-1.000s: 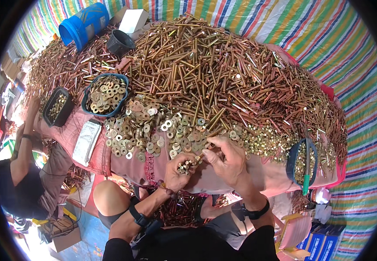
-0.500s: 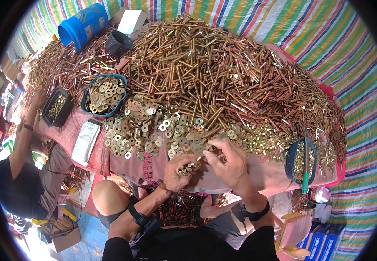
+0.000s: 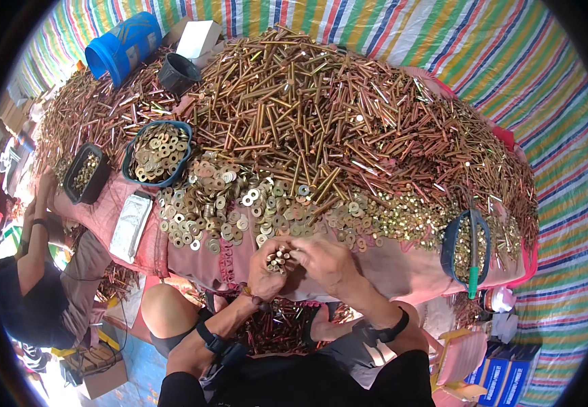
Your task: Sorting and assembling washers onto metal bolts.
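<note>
Just this side of the washer pile [image 3: 206, 211], the left hand [image 3: 264, 277] clasps a bolt bundle [image 3: 279, 260], seemingly against scattering, while the right hand [image 3: 328, 266] curls alongside, any pinch impossible to tell.

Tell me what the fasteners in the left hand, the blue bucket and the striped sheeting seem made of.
Fasteners in the left hand: metal, probably plated, from their brassy glints. Blue bucket: likely plastic, smooth with a thick rim. Striped sheeting: perhaps plastic, slightly glossy and creased, though any weave is unclear.
</note>
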The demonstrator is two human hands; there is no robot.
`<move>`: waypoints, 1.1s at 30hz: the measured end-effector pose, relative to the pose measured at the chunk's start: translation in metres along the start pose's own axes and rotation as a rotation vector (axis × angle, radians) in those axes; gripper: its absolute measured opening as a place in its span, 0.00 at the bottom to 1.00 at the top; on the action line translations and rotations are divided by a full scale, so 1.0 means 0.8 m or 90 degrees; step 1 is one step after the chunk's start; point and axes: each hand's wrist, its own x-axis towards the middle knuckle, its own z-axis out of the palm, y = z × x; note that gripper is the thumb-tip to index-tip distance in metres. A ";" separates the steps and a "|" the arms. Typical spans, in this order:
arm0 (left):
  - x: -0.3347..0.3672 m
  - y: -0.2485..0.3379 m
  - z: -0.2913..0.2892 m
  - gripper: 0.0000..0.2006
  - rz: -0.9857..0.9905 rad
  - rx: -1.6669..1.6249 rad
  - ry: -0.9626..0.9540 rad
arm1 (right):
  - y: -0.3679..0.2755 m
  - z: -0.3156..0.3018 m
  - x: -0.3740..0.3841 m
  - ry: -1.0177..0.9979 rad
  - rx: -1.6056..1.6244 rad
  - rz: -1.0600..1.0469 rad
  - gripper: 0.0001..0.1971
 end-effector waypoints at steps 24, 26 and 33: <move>0.009 0.013 0.010 0.15 0.156 0.272 0.045 | 0.132 -0.118 -0.052 -0.033 -0.355 0.444 0.09; 0.008 0.019 0.009 0.12 0.100 0.323 0.018 | 0.141 -0.112 -0.055 -0.046 -0.317 0.445 0.09; 0.008 0.019 0.015 0.12 0.057 0.226 0.056 | 0.130 -0.085 -0.040 -0.012 0.093 0.529 0.07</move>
